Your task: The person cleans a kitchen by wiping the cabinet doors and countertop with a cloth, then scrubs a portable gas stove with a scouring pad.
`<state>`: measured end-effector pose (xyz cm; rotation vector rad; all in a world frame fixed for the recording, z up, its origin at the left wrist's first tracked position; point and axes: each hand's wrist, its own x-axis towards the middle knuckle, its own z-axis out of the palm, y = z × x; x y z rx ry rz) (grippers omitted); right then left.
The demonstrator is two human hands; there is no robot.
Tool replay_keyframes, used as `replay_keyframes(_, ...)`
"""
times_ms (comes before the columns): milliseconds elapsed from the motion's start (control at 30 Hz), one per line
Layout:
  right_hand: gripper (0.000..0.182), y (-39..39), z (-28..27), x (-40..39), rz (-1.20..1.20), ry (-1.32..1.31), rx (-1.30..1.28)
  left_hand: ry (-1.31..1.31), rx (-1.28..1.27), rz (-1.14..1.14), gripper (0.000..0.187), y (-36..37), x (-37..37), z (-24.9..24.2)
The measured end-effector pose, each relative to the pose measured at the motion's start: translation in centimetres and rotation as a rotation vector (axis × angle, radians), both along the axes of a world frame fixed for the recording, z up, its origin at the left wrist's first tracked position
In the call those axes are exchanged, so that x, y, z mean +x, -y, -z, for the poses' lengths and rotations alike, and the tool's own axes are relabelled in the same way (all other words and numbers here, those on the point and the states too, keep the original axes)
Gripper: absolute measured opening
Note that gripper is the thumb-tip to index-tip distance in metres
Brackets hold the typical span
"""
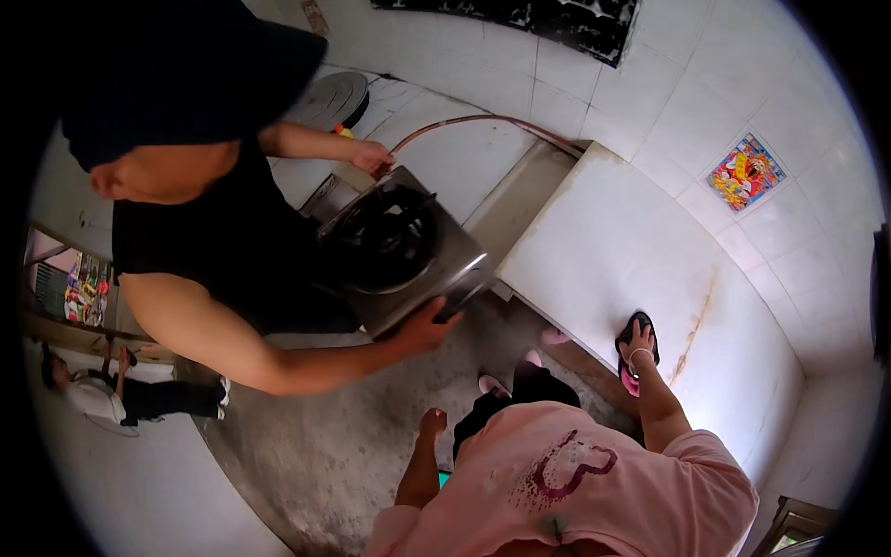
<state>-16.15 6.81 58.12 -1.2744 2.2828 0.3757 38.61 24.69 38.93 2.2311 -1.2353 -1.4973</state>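
My right hand (640, 345) lies on a dark, oval, pad-like thing with a pink part (630, 381), pressed against the white counter top (594, 237). Its exact kind is not clear. Hanging beside my body, my left hand (433, 423) is closed in a loose fist, and nothing shows in it. Left of the counter, a person in a dark cap and black top holds a metal gas stove (401, 241) tilted off the surface. One of that person's hands (373, 160) is at the stove's far edge, the other (432, 327) at its near corner.
A reddish hose (492, 118) runs along the back from the stove side to the counter. A round grey lid-like thing (336, 98) lies behind the co-worker. Another person (116, 395) stands at far left. A colourful picture (745, 174) is on the tiled wall.
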Motion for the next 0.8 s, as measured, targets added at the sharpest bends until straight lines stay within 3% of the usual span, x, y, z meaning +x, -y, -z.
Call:
replay_keyframes(33,0.091,0.1,0.3,-0.3,-0.016,-0.017,-0.007,0.045,-0.066,-0.052,0.028,-0.8,0.1,1.4)
replay_keyframes(100,0.088,0.1,0.8,-0.6,-0.032,-0.039,-0.060,0.049,-0.034,0.003,0.026,-0.1,-0.5,-1.4)
replay_keyframes(200,0.071,-0.5,0.6,-0.4,-0.030,-0.070,-0.177,-0.009,0.086,-0.024,0.025,0.2,-0.8,-2.4)
replay_keyframes(333,0.061,-1.6,-0.3,-1.0,-0.052,-0.055,-0.233,0.055,-0.357,0.067,0.024,-1.2,-0.7,0.3)
replay_keyframes(367,0.059,-1.6,-0.5,-1.4,-0.070,-0.031,-0.288,-0.013,-0.188,-0.029,0.025,-1.1,-0.5,0.7)
replay_keyframes(433,0.057,-2.4,-0.4,-3.1,-0.068,-0.007,-0.356,-0.063,0.016,-0.013,0.025,-1.7,0.2,1.7)
replay_keyframes(500,0.057,-3.6,0.0,-5.3,-0.023,-0.015,-0.399,-0.049,-0.030,-0.031,0.017,-2.7,-0.6,2.7)
replay_keyframes(600,0.056,-6.5,-0.1,-7.8,0.087,-0.052,-0.359,-0.062,-0.029,-0.068,0.014,-1.7,-3.0,-4.4)
replay_keyframes(700,0.057,-10.2,1.8,-12.0,0.180,-0.001,-0.426,-0.352,0.001,-0.250,0.018,-1.5,-3.8,-5.1)
replay_keyframes(800,0.058,-12.6,2.2,-15.5,0.256,0.135,-0.517,-0.377,-0.142,-0.532,0.007,2.4,-9.0,-13.4)
